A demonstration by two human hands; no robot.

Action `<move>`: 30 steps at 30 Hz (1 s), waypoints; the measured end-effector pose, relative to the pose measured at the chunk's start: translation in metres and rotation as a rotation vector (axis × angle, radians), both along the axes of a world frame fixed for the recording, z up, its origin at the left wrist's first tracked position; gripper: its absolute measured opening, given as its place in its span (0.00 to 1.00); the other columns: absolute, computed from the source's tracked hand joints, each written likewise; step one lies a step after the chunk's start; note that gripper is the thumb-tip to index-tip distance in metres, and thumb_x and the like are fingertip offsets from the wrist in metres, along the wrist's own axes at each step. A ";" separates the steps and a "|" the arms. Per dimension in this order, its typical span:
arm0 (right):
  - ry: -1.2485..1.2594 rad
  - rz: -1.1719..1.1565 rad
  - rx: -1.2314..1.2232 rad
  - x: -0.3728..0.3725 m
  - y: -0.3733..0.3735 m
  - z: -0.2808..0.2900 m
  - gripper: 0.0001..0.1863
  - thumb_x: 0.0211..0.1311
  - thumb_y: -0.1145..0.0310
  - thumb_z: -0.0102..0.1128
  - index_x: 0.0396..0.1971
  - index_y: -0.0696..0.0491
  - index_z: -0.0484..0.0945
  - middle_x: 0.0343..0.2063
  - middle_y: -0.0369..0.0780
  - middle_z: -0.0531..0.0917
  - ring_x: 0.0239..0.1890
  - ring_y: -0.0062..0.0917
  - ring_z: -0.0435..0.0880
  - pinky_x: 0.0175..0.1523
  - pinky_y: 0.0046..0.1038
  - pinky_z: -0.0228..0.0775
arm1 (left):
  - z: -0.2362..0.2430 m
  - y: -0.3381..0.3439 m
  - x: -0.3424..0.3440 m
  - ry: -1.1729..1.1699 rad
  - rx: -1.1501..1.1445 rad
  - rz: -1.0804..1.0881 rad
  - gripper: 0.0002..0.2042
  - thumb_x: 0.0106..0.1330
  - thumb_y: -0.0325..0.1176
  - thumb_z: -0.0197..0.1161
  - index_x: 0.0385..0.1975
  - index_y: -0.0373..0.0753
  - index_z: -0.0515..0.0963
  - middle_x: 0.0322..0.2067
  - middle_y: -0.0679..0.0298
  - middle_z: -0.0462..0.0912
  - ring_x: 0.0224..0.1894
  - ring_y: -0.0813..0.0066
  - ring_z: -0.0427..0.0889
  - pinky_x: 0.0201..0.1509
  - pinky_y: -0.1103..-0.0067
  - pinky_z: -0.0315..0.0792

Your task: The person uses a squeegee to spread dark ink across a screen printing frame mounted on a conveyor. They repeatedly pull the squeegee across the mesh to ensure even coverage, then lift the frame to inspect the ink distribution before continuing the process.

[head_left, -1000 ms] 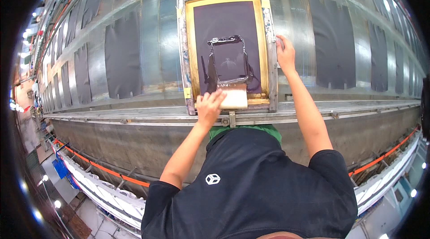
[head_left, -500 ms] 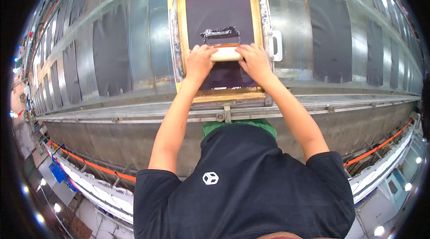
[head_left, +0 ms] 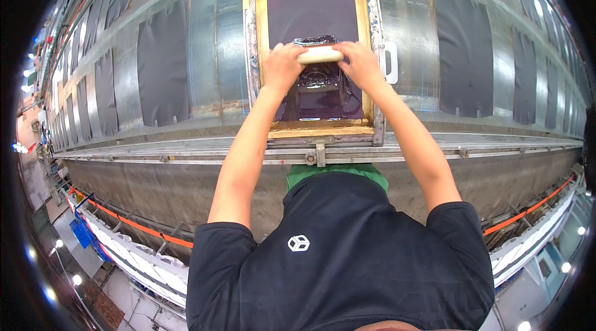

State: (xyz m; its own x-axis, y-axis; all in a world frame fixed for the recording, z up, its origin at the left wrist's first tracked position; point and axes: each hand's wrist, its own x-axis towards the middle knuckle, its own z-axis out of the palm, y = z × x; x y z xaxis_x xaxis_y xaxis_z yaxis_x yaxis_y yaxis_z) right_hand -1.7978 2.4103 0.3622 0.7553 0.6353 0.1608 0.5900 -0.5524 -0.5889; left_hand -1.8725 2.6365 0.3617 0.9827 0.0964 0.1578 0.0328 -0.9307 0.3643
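Both my hands grip a pale-handled squeegee (head_left: 320, 54) that lies crosswise over a screen-printing frame. My left hand (head_left: 284, 65) is closed round its left end, and my right hand (head_left: 361, 64) round its right end. The screen frame (head_left: 251, 33) has scuffed metal sides with yellow tape inside, around a dark purple mesh (head_left: 310, 8). Glossy dark ink (head_left: 315, 40) is banked just beyond the squeegee. More wet ink streaks the mesh on the near side. The squeegee's blade is mostly hidden by its handle and my fingers.
The frame rests on a long metal table (head_left: 410, 27). Dark fabric pieces (head_left: 162, 64) lie flat to the left, and another dark piece (head_left: 464, 52) to the right. A white handle-shaped piece (head_left: 390, 62) is beside the frame's right side. A metal rail (head_left: 248, 156) runs along the near edge.
Both hands have pushed the squeegee away from me, up the mesh. The ink bank has moved ahead of it, and wet streaks now show behind. The view has shifted slightly.
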 end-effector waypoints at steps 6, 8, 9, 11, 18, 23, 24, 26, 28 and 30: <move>0.028 0.046 0.006 -0.091 -0.037 -0.013 0.26 0.48 0.74 0.70 0.52 0.52 0.82 0.51 0.41 0.84 0.53 0.39 0.80 0.61 0.39 0.70 | -0.016 -0.028 -0.089 0.087 0.020 -0.051 0.17 0.50 0.25 0.69 0.39 0.52 0.88 0.41 0.74 0.88 0.41 0.71 0.84 0.44 0.68 0.70; 0.109 0.100 -0.031 -0.102 -0.045 -0.005 0.26 0.50 0.72 0.73 0.53 0.52 0.81 0.54 0.40 0.82 0.53 0.37 0.79 0.61 0.38 0.71 | -0.020 -0.036 -0.113 0.037 0.010 -0.032 0.18 0.50 0.22 0.67 0.40 0.52 0.87 0.43 0.75 0.88 0.39 0.73 0.84 0.43 0.69 0.67; 0.160 0.149 -0.011 -0.096 -0.051 0.002 0.27 0.52 0.71 0.74 0.55 0.51 0.80 0.55 0.38 0.81 0.53 0.36 0.79 0.60 0.36 0.72 | -0.017 -0.041 -0.120 0.040 -0.022 -0.024 0.19 0.49 0.22 0.67 0.40 0.51 0.87 0.45 0.75 0.88 0.40 0.72 0.83 0.44 0.69 0.67; 0.602 -0.035 0.262 -0.061 -0.065 0.000 0.28 0.56 0.66 0.75 0.58 0.48 0.79 0.52 0.37 0.81 0.47 0.28 0.79 0.54 0.32 0.74 | -0.010 -0.045 -0.124 0.005 -0.011 -0.022 0.19 0.48 0.23 0.68 0.42 0.50 0.86 0.45 0.75 0.87 0.42 0.72 0.82 0.45 0.70 0.66; 0.553 -0.624 0.293 0.063 -0.090 -0.076 0.18 0.67 0.57 0.64 0.51 0.51 0.83 0.41 0.44 0.85 0.40 0.30 0.81 0.50 0.33 0.73 | -0.006 -0.047 -0.126 0.033 -0.056 -0.071 0.23 0.48 0.24 0.69 0.47 0.50 0.84 0.52 0.74 0.84 0.45 0.71 0.81 0.47 0.69 0.67; 0.203 -0.683 0.295 0.075 -0.068 -0.049 0.16 0.70 0.57 0.60 0.47 0.52 0.84 0.40 0.46 0.88 0.43 0.34 0.85 0.50 0.34 0.74 | -0.002 -0.043 -0.147 0.033 -0.044 -0.059 0.27 0.47 0.25 0.70 0.53 0.51 0.82 0.57 0.74 0.82 0.45 0.70 0.80 0.48 0.69 0.68; 0.169 -0.684 0.302 0.067 -0.061 -0.034 0.15 0.71 0.57 0.60 0.47 0.52 0.84 0.41 0.46 0.88 0.44 0.35 0.86 0.50 0.34 0.74 | 0.002 -0.041 -0.154 0.017 -0.060 -0.046 0.28 0.47 0.25 0.70 0.53 0.51 0.83 0.58 0.75 0.82 0.44 0.71 0.81 0.47 0.70 0.68; 0.152 -0.702 0.311 0.050 -0.033 -0.010 0.15 0.71 0.57 0.61 0.46 0.52 0.84 0.40 0.45 0.88 0.43 0.34 0.86 0.49 0.34 0.74 | 0.010 -0.026 -0.165 0.005 -0.052 -0.042 0.30 0.46 0.25 0.70 0.55 0.51 0.82 0.60 0.75 0.81 0.44 0.70 0.81 0.47 0.71 0.68; 0.221 -0.722 0.343 0.028 0.008 0.008 0.15 0.71 0.57 0.60 0.46 0.53 0.84 0.39 0.44 0.88 0.41 0.33 0.85 0.50 0.33 0.73 | 0.015 0.008 -0.181 -0.002 -0.069 -0.030 0.31 0.46 0.25 0.71 0.56 0.51 0.81 0.60 0.74 0.81 0.43 0.70 0.81 0.47 0.71 0.68; 0.251 -0.688 0.418 0.008 0.064 0.005 0.15 0.71 0.58 0.60 0.46 0.53 0.84 0.39 0.44 0.88 0.41 0.32 0.85 0.50 0.33 0.73 | 0.022 0.054 -0.197 0.004 -0.076 -0.007 0.31 0.44 0.25 0.71 0.56 0.51 0.82 0.59 0.73 0.82 0.44 0.70 0.81 0.48 0.71 0.68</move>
State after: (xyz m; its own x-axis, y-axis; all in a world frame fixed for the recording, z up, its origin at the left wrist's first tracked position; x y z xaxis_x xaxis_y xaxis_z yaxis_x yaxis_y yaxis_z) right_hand -1.7893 2.4740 0.3671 0.9970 -0.0545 0.0557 0.0255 -0.4485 -0.8934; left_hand -2.0699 2.6901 0.3834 0.9841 0.1010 0.1459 0.0280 -0.9005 0.4341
